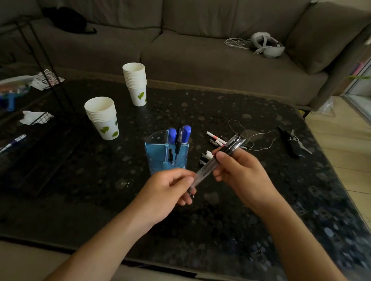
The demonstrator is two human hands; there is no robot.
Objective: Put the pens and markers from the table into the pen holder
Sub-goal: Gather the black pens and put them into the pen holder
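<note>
Head cam: both hands over the dark speckled worktop (218,237), sharing a small bundle of pens (217,161) held at a slant, caps up-right, tips down-left. Right hand (242,174) has its fingers closed round the bundle's upper half, thumb on top. Left hand (169,188) pinches the lower end, a clear-barrelled pen, btwn thumb & curled fingers. Bundle is in the air, just right of the pen holder (166,154), not in it.

Pen holder: blue/clear, split into compartments, upright near worktop centre. Already inside: two blue-capped markers (179,134) w/ a dark pen between them, in the back-right section; another small dark item lower down, can't tell what.

Loose pens on the worktop (214,139) lie behind the right hand, white & black barrels, some w/ pink marks; count unclear, partly hidden.

Also on worktop: two stacks of paper cups (118,103) w/ green hearts, left & back of the holder; thin cord (255,137); dark keys-like item (290,142) far right. Sofa (184,44) behind.
</note>
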